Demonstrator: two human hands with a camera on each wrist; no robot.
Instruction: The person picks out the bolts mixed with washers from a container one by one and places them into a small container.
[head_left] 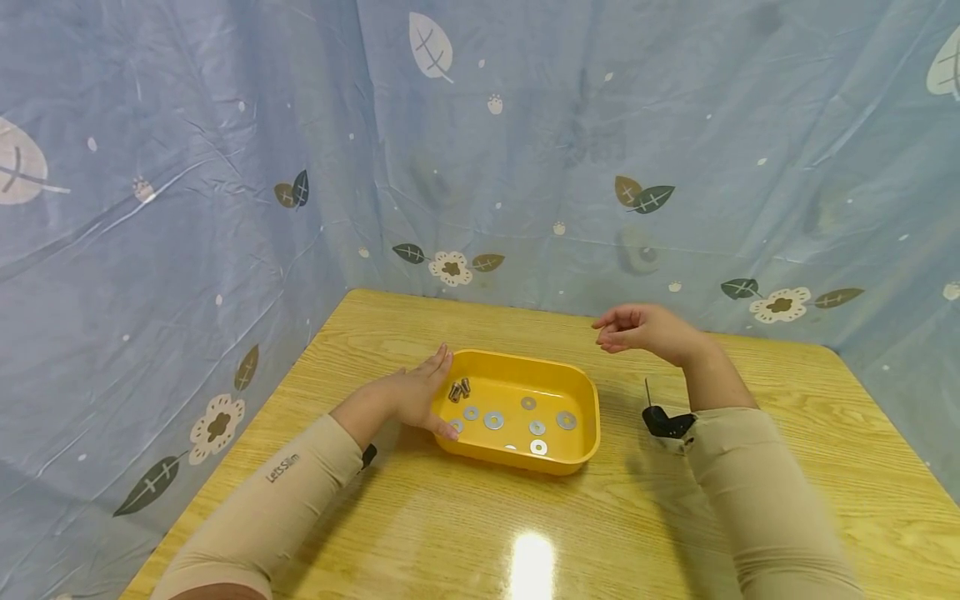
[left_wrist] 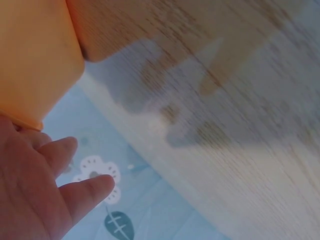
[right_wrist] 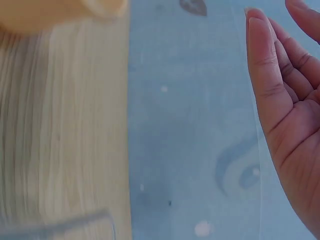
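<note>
A yellow tray (head_left: 525,360) stands on the table with several flat metal washers (head_left: 492,420) spread over its floor. A small group of screws (head_left: 455,392) lies in its back left corner. My left hand (head_left: 411,400) holds the tray's left end, thumb over the rim and fingers along the outside. In the left wrist view, two fingers (left_wrist: 87,195) of that hand stick out straight past the tray wall. My right hand (head_left: 648,331) hovers beyond the tray's right end, fingers loosely bent, and no object shows in it.
The wood-grained table (head_left: 465,533) reaches back to a blue leaf-patterned curtain (head_left: 525,183), which also runs along the left side. A black wrist device (head_left: 663,422) with a thin upright rod sits under my right wrist.
</note>
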